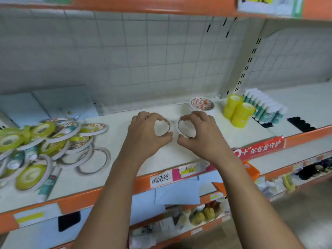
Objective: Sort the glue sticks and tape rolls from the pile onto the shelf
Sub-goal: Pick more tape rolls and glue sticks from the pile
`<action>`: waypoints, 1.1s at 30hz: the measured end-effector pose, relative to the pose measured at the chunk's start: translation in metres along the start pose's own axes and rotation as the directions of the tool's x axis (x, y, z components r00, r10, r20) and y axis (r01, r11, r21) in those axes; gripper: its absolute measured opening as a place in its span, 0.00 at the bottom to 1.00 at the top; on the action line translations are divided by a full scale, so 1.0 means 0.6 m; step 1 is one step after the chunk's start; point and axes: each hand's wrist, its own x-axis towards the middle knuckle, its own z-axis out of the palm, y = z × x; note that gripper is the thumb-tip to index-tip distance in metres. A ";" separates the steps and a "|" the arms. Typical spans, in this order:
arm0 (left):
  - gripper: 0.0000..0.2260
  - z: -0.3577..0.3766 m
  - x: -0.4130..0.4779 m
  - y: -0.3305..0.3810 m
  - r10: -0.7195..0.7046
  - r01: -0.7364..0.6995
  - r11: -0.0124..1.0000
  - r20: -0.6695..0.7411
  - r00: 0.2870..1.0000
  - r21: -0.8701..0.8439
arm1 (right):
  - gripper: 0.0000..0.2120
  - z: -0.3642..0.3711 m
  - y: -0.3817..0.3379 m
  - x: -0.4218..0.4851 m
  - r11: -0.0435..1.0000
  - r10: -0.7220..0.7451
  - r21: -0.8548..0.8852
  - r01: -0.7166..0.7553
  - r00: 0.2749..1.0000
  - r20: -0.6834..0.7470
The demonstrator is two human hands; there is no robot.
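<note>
Left hand [145, 135] is holding one white tape ring [168, 123], right hand [201, 135] another: two, in front of one printed tape stack [202, 105]. Two yellow tape stacks [237, 112] are standing right of it. Glue sticks [265, 106] further right and pile [45, 141] far left: too blurred to count.

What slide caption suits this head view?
Left hand and right hand each grip a white tape roll at the shelf, between the mixed pile and stacked yellow rolls.

高洁丝 on shelf tag [159, 180] (red banner [260, 146]: 年专业守护).
</note>
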 end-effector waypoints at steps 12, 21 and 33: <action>0.16 0.069 0.114 0.069 -0.103 0.101 0.995 -0.117 0.988 -0.017 | 0.24 -0.051 0.131 0.179 0.978 -0.203 0.075 0.195 0.974 0.106; 0.18 0.093 0.151 0.106 -0.069 0.062 0.997 -0.170 0.983 -0.043 | 0.39 -0.043 0.176 0.197 0.971 -0.230 0.124 0.206 0.944 0.234; 0.27 0.175 0.209 0.171 -0.008 0.008 1.000 0.022 1.000 -0.018 | 0.35 -0.076 0.268 0.184 0.973 -0.132 0.221 0.071 0.953 0.272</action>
